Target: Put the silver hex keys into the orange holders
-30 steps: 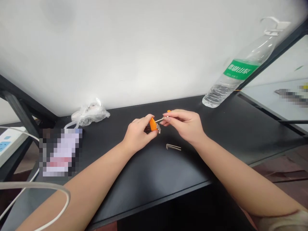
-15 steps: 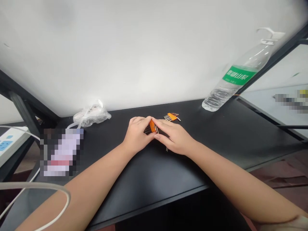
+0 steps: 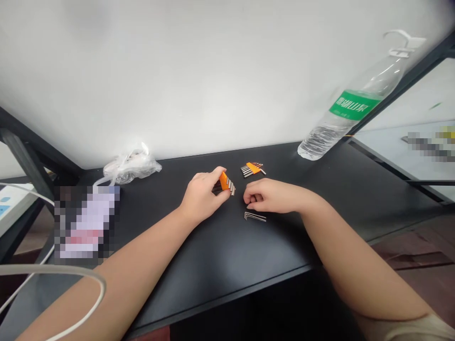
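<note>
My left hand point(image 3: 204, 194) pinches an orange holder point(image 3: 223, 181) with several metal hex keys in it, their bent ends pointing right. My right hand point(image 3: 272, 195) is apart from it to the right, low over the table, with its fingers curled inward; whether anything is between them is hidden. Just below this hand, loose L-shaped hex keys point(image 3: 256, 217) lie on the black table point(image 3: 213, 265). A second orange holder point(image 3: 253, 168) filled with hex keys lies behind my right hand.
A large water bottle point(image 3: 341, 111) with a green label stands at the back right. At the left are a plastic-wrapped bundle point(image 3: 131, 166), a blurred flat item point(image 3: 87, 222) and a white cable point(image 3: 71, 270) crossing over my left forearm.
My right hand has moved right, away from the orange holder and my left hand, and its fingers have curled. The loose hex keys below it now show more fully.
</note>
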`<state>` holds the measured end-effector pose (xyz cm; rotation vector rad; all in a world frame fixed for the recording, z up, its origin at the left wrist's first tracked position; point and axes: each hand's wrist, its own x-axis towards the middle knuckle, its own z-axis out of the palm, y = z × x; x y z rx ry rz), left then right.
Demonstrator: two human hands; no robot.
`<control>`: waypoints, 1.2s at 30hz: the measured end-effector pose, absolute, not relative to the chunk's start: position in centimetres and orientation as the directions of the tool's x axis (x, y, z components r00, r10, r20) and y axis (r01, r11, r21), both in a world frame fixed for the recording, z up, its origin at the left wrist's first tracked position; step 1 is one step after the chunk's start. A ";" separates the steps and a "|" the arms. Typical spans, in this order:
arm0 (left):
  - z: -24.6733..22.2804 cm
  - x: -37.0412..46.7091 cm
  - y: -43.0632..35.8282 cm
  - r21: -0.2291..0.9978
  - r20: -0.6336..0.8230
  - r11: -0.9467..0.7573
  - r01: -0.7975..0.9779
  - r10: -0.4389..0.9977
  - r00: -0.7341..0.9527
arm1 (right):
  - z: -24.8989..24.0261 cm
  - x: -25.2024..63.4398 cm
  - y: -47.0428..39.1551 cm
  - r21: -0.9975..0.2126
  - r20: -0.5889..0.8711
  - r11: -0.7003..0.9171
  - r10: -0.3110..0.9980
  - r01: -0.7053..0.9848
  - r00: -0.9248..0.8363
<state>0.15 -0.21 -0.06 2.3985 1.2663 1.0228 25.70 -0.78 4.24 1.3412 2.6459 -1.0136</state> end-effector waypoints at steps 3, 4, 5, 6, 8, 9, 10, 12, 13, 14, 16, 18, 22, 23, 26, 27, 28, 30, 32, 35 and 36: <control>-0.1 0.2 -0.2 0.515 0.466 -0.589 0.622 0.802 0.373 | 4.5 25.5 -0.9 -0.554 -0.290 0.422 0.710 0.718 -0.641; -0.1 0.2 -0.2 0.520 0.464 -0.586 0.622 0.805 0.370 | 4.6 25.5 -1.0 -0.557 -0.299 0.421 0.703 0.716 -0.646; -0.1 0.2 -0.2 0.523 0.461 -0.582 0.623 0.808 0.367 | 4.7 25.5 -1.0 -0.555 -0.309 0.422 0.695 0.716 -0.649; -0.1 0.2 -0.2 0.524 0.458 -0.577 0.626 0.811 0.364 | 4.8 25.6 -1.1 -0.551 -0.319 0.426 0.687 0.718 -0.653; -0.1 0.3 -0.2 0.522 0.454 -0.571 0.634 0.815 0.360 | 4.8 25.7 -1.1 -0.540 -0.331 0.436 0.677 0.720 -0.658; 0.0 0.3 -0.3 0.522 0.453 -0.570 0.634 0.815 0.360 | 4.8 25.8 -1.2 -0.535 -0.332 0.441 0.674 0.720 -0.660; 0.0 0.3 -0.3 0.524 0.452 -0.571 0.632 0.815 0.362 | 4.8 25.8 -1.2 -0.534 -0.331 0.444 0.674 0.720 -0.661; 0.0 0.3 -0.3 0.532 0.449 -0.569 0.627 0.818 0.361 | 4.7 25.8 -1.2 -0.537 -0.327 0.442 0.676 0.718 -0.661; 0.0 0.3 -0.3 0.536 0.446 -0.567 0.626 0.819 0.360 | 4.7 25.7 -1.2 -0.541 -0.327 0.438 0.677 0.718 -0.659; 0.1 0.3 -0.3 0.539 0.445 -0.565 0.625 0.821 0.358 | 4.7 25.7 -1.2 -0.545 -0.330 0.432 0.678 0.719 -0.657; 0.1 0.3 -0.2 0.539 0.446 -0.565 0.625 0.821 0.358 | 4.8 25.7 -1.2 -0.553 -0.342 0.418 0.675 0.721 -0.654; 0.1 0.3 -0.3 0.531 0.449 -0.568 0.628 0.818 0.360 | 4.8 25.7 -1.2 -0.551 -0.352 0.411 0.674 0.726 -0.650; 0.1 0.4 -0.3 0.515 0.454 -0.568 0.641 0.816 0.358 | 4.8 25.7 -1.3 -0.525 -0.339 0.437 0.679 0.730 -0.651; 0.1 0.4 -0.3 0.515 0.455 -0.569 0.641 0.815 0.358 | 4.8 25.7 -1.3 -0.522 -0.336 0.443 0.679 0.729 -0.653; 0.1 0.4 -0.3 0.527 0.449 -0.566 0.634 0.818 0.358 | 4.7 25.6 -1.3 -0.523 -0.338 0.442 0.677 0.729 -0.653; 0.2 0.4 -0.3 0.534 0.443 -0.564 0.630 0.821 0.360 | 4.7 25.6 -1.3 -0.523 -0.341 0.439 0.678 0.730 -0.652; 0.2 0.4 -0.4 0.540 0.435 -0.563 0.626 0.823 0.364 | 4.7 25.6 -1.3 -0.524 -0.341 0.436 0.679 0.731 -0.650; 0.2 0.4 -0.4 0.547 0.427 -0.563 0.619 0.824 0.372 | 4.6 25.6 -1.3 -0.525 -0.338 0.436 0.682 0.732 -0.649; 0.3 0.4 -0.4 0.545 0.430 -0.565 0.620 0.823 0.372 | 4.6 25.6 -1.2 -0.521 -0.333 0.442 0.682 0.730 -0.651; 0.3 0.4 -0.3 0.541 0.435 -0.561 0.627 0.824 0.362 | 4.6 25.6 -1.3 -0.507 -0.330 0.458 0.679 0.730 -0.655; 0.2 0.4 -0.3 0.540 0.433 -0.560 0.628 0.825 0.364 | 4.6 25.6 -1.4 -0.496 -0.332 0.464 0.680 0.734 -0.654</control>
